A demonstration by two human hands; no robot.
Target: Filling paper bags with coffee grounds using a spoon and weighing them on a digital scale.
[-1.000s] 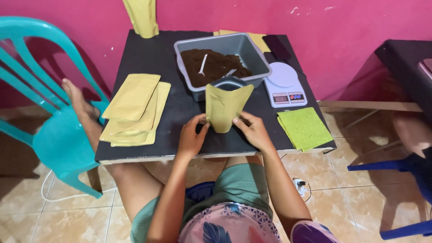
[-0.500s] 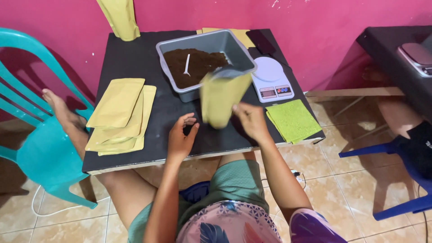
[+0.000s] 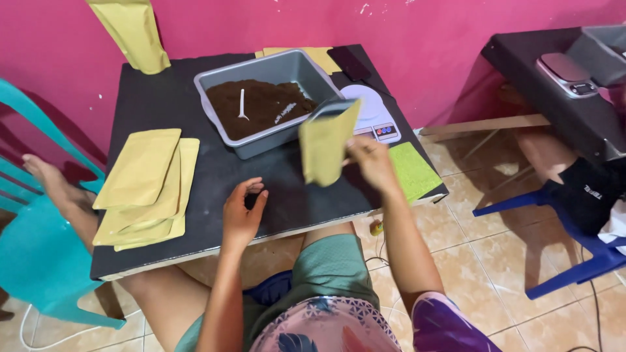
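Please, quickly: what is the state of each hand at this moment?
Left hand: loosely curled above the black table, holding nothing.
Right hand: closed on the yellow pouch, lifted beside the grey tray.

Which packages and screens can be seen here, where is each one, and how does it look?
Pouch: in right hand, yellow-green, open.
Pouch stack: table's left, flat, tan.
Hanging pouch: wall, yellow.
Scale: right of tub, white, small display.
Second scale: far table, grey.
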